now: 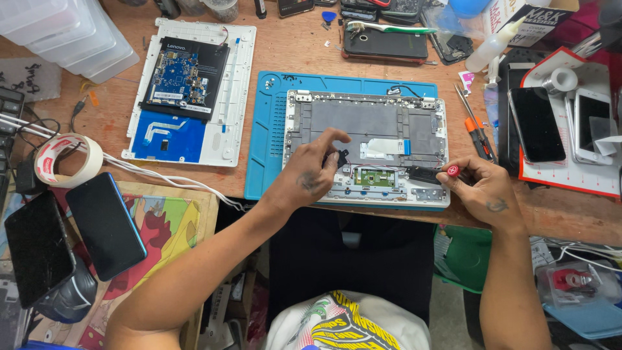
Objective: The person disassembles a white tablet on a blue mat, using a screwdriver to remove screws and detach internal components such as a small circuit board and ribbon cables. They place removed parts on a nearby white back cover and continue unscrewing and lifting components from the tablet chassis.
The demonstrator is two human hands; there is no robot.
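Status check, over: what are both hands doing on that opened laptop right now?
Left hand pinching small black part over opened laptop shell. Right hand gripping red-capped screwdriver at shell's right edge. Loose wires nearby.

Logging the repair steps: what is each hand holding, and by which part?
Left hand pinches a small black part by its edge; right hand grips a screwdriver near its red cap.

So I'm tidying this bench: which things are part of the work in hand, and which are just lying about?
In use: opened laptop shell, blue mat, small black part in left hand, red-capped tool in right hand.
Lying about: tape roll, phones, white bottle.
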